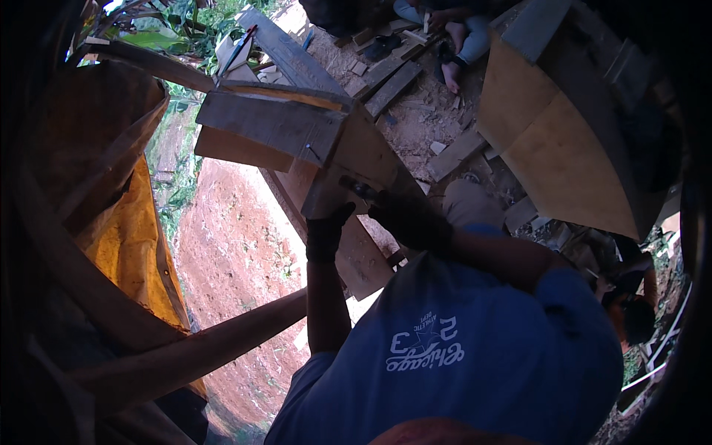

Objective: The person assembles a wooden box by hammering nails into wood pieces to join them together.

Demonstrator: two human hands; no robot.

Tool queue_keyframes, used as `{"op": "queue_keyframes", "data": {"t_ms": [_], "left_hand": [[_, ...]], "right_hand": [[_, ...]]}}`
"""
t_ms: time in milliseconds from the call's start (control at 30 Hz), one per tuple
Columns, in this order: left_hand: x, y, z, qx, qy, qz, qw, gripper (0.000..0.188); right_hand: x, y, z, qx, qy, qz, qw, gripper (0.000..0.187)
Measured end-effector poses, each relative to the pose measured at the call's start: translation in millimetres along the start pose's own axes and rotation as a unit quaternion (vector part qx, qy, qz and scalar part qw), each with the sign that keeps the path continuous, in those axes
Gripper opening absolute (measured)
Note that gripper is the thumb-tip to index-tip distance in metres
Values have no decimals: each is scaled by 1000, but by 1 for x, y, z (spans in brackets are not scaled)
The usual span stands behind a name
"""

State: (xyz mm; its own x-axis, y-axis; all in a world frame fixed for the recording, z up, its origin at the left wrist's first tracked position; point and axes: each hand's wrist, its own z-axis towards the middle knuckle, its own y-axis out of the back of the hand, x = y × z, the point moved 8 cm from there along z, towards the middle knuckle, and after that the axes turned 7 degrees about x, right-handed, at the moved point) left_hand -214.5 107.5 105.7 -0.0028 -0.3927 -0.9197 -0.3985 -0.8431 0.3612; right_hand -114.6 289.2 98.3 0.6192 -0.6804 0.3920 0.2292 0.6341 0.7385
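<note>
My right hand (408, 219), in a dark glove, is closed around a hammer. The dark hammer head (358, 187) lies over the side of a wooden box-like piece (363, 152) made of joined boards. My left hand (330, 230), gloved as well, grips the near lower end of a wooden board (320, 194) of this piece; its fingers are partly lost in shadow. A nail (312, 152) sticks up from the top board near its corner, a little beyond the hammer head. The hammer's handle is mostly hidden in the right glove.
A long plank (297, 59) rests behind the box-like piece. Wood offcuts (393, 89) and shavings cover the ground beyond. A wide light panel (549, 126) stands at right. A pole (222, 341) crosses at lower left beside an orange sheet (137, 237). Other people sit nearby.
</note>
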Motion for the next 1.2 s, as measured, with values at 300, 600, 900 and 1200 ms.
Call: {"op": "queue_keyframes", "data": {"t_ms": [300,600,900,1200], "left_hand": [[-2,-3,-5,-36,14,-31,999,59],[8,-1,-7,-40,-13,-35,998,60],[-11,-3,-4,-30,-60,-10,998,60],[52,2,0,-41,-24,-67,997,57]], "right_hand": [[-5,-18,4,76,49,-322,942,29],[-10,-21,11,102,-58,-167,979,48],[-19,-35,8,173,-109,-46,978,29],[10,51,22,104,-60,148,982,12]]}}
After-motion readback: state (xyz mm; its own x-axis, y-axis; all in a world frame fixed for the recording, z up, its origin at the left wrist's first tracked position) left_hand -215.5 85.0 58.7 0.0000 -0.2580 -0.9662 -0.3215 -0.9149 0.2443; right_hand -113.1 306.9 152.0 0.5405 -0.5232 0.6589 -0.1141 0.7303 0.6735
